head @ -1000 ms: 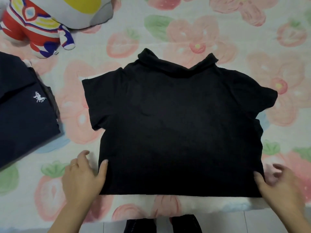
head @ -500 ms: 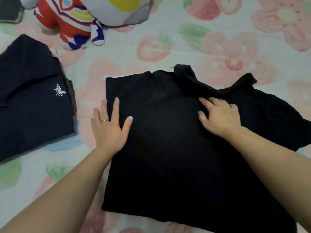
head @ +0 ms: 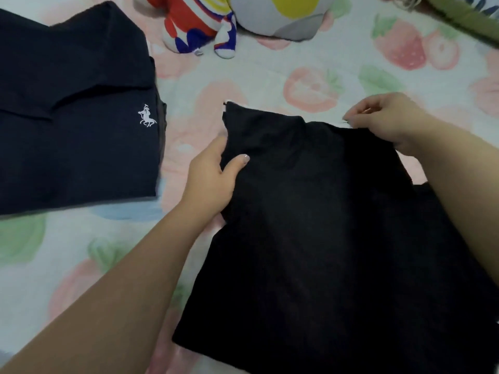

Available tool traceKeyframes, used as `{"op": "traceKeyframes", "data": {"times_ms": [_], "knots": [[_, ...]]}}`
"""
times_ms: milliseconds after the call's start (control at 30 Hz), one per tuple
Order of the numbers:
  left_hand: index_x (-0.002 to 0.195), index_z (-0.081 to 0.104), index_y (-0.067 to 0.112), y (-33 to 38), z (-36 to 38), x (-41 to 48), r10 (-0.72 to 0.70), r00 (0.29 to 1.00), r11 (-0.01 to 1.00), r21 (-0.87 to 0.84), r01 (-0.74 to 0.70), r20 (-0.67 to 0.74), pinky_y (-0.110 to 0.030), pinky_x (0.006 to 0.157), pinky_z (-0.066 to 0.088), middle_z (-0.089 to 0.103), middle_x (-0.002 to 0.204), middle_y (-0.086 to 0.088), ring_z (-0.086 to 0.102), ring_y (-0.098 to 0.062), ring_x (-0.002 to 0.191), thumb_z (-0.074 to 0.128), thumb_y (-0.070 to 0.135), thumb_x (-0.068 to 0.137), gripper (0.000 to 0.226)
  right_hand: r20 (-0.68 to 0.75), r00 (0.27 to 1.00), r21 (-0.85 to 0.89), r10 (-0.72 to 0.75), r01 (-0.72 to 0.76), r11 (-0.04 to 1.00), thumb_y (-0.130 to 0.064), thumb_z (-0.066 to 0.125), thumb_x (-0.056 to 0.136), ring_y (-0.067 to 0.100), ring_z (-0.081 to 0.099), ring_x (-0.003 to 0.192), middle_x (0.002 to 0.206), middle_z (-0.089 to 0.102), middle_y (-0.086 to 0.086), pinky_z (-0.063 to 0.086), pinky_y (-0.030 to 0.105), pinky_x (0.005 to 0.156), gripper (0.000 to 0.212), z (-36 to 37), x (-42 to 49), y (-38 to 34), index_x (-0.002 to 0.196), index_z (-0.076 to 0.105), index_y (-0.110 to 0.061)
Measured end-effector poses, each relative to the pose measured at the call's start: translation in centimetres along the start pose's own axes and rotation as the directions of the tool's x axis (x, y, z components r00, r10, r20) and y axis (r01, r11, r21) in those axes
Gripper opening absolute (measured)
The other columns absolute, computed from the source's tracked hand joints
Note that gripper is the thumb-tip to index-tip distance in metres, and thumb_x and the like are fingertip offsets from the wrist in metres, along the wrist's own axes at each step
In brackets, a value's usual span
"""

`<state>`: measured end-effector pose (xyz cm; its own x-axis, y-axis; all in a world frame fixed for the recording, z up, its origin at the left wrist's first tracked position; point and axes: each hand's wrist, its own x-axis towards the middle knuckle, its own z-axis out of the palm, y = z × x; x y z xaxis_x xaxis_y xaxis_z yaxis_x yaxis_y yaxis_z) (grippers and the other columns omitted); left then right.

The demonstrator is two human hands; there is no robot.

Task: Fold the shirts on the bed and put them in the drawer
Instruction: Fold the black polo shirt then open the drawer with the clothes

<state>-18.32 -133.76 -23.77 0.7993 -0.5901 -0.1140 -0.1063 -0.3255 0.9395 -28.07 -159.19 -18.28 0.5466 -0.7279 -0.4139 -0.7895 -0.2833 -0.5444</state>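
Nearest, the black shirt (head: 324, 238) lies spread on the strawberry-print sheet (head: 310, 85), hem end toward the person. A sec ago both hands were down at the hem w/ both sleeves sticking out; half a sec ago both palms were pressed flat on the cloth. Now the flat palms are gone. The left hand (head: 213, 182) grasps the shirt's left edge up near the shoulder, thumb on top, the other fingers tucked under the cloth. The left sleeve no longer pokes out, so that side reads as a straight edge – I'd say the first side fold is in or going in. At the shirt's far edge the right hand (head: 386, 120) pinches the cloth between curled fingertips. The forearm hides most of the right side, so I can't tell about that sleeve. Smoothing looks over and folding begun; the other side, the lengthwise fold and the drawer (not in view) are left.

Left of the black shirt, well apart, a navy shirt (head: 75, 117) sits already folded. On it is a small white logo (head: 146, 115) – a rider on a horse w/ a raised mallet, no lettering legible. Beyond the black shirt are a red-white-blue plush toy (head: 199, 25) and a grey-and-yellow cushion (head: 283, 17), no readable writing on either.
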Motion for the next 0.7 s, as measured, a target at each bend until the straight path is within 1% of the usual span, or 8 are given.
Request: {"op": "traceKeyframes", "data": {"times_ms": [100,200,267,400,467,567,633,700], "knots": [[0.095,0.055,0.013,-1.0,-0.3,-0.8,0.116,0.986,0.979,0.184,-0.092,-0.123,-0.018,0.059,0.038,0.060,0.075,0.007,0.056,-0.001,0.069,0.054,0.021,0.091,0.009,-0.087,0.994,0.064,-0.071,0.077,0.995,-0.011,0.054,0.090,0.001,0.052,0.049,0.071,0.061,-0.006,0.044,0.018,0.050,0.018,-0.1,0.6,-0.1,0.080,0.062,-0.024],[0.122,0.052,0.013,-1.9,0.3,-0.2,-0.099,0.982,0.975,0.180,0.128,-0.163,-0.029,0.074,0.042,0.066,0.092,-0.004,0.059,-0.023,0.086,0.054,0.022,0.094,0.029,-0.160,0.973,-0.396,-0.167,0.092,0.914,-0.027,0.058,0.090,0.021,0.058,0.107,0.108,0.064,0.004,0.041,0.038,0.093,0.026,1.9,1.1,-1.1,0.114,0.059,-0.019],[0.129,0.047,0.016,-1.9,0.2,-0.3,-0.216,0.946,0.969,0.064,0.237,-0.240,-0.030,0.081,0.044,0.059,0.081,0.003,0.057,-0.020,0.083,0.055,0.026,0.093,0.038,-0.002,0.954,-0.491,-0.299,0.260,0.832,-0.039,0.059,0.089,0.028,0.046,0.124,0.127,0.058,0.005,0.031,0.045,0.102,0.041,4.1,0.6,-2.8,0.125,0.054,-0.021],[0.125,0.048,0.017,-2.3,-0.6,-4.7,-0.310,0.879,0.928,0.085,0.362,-0.363,-0.015,0.066,0.037,0.058,0.092,0.001,0.054,-0.006,0.071,0.065,0.041,0.085,0.051,0.425,0.824,-0.403,-0.375,0.543,0.737,-0.045,0.062,0.086,0.027,0.035,0.135,0.145,0.043,0.003,0.026,0.050,0.110,0.066,9.0,-0.2,-6.4,0.142,0.035,-0.026],[0.121,0.051,0.018,-2.3,-0.5,-8.7,-0.452,0.848,0.838,0.197,0.510,-0.276,-0.023,0.074,0.041,0.062,0.093,0.001,0.059,-0.014,0.083,0.070,0.048,0.077,0.057,0.485,0.812,-0.477,-0.325,0.557,0.680,-0.040,0.063,0.087,0.030,0.030,0.136,0.147,0.037,0.007,0.023,0.049,0.110,0.071,10.7,-0.2,-7.3,0.146,0.028,-0.024],[0.114,0.056,0.016,-2.0,0.0,-13.4,-0.526,0.839,0.800,0.251,0.545,-0.141,-0.035,0.081,0.045,0.064,0.094,0.000,0.062,-0.027,0.097,0.073,0.035,0.078,0.045,0.492,0.785,-0.431,-0.377,0.596,0.678,-0.023,0.061,0.090,0.029,0.048,0.114,0.119,0.054,0.009,0.036,0.035,0.090,0.040,9.8,-0.6,-7.9,0.125,0.050,-0.009],[0.109,0.061,0.013,-1.4,0.2,-15.3,-0.431,0.898,0.865,0.244,0.440,-0.089,-0.031,0.073,0.045,0.063,0.086,0.002,0.064,-0.028,0.091,0.070,0.019,0.083,0.029,0.479,0.731,-0.350,-0.486,0.667,0.658,-0.012,0.062,0.087,0.023,0.052,0.091,0.095,0.056,0.007,0.033,0.027,0.071,0.019,6.8,-1.4,-7.2,0.104,0.060,-0.004],[0.111,0.063,0.012,-0.6,0.0,-16.6,-0.212,0.977,0.897,0.400,0.190,0.009,-0.029,0.060,0.047,0.064,0.080,0.000,0.065,-0.027,0.074,0.065,0.007,0.082,0.030,0.443,0.690,-0.295,-0.572,0.715,0.634,0.001,0.065,0.081,0.021,0.051,0.083,0.088,0.057,0.007,0.033,0.024,0.069,0.011,2.5,-2.4,-5.2,0.087,0.064,-0.008]]}}
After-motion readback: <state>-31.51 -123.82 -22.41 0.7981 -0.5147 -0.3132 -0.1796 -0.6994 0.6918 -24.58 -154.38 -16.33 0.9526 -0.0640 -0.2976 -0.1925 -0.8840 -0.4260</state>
